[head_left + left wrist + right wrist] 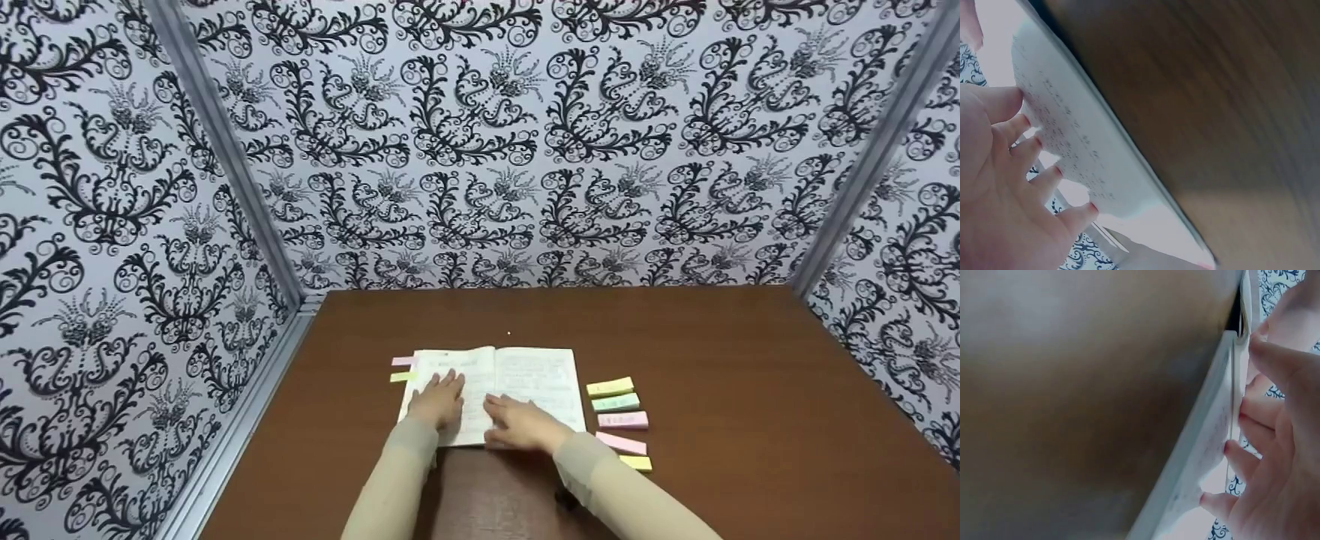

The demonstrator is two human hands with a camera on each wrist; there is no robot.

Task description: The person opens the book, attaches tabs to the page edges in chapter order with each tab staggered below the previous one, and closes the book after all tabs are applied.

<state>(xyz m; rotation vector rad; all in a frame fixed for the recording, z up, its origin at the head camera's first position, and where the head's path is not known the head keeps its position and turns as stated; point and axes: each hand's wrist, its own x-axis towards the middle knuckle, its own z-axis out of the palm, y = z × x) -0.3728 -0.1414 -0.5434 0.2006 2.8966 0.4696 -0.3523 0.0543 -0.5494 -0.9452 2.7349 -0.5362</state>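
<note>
An open book (536,375) with printed pages lies on the brown table. My left hand (441,399) rests on its left page, and the left wrist view shows the fingertips (1053,171) touching the paper. My right hand (525,424) lies near the spine at the lower part of the right page. In the right wrist view, the right hand (1275,433) has its fingers spread against the page near the fold. Neither hand holds anything. A pink tab (403,361) and a yellow tab (402,377) stick out from the book's left edge.
Right of the book several sticky-note pads lie in a column, among them a yellow pad (610,387), a green pad (616,403) and a pink pad (622,420). The right forearm partly covers the lowest yellow pad (637,463). Patterned walls (480,187) surround the table (735,405).
</note>
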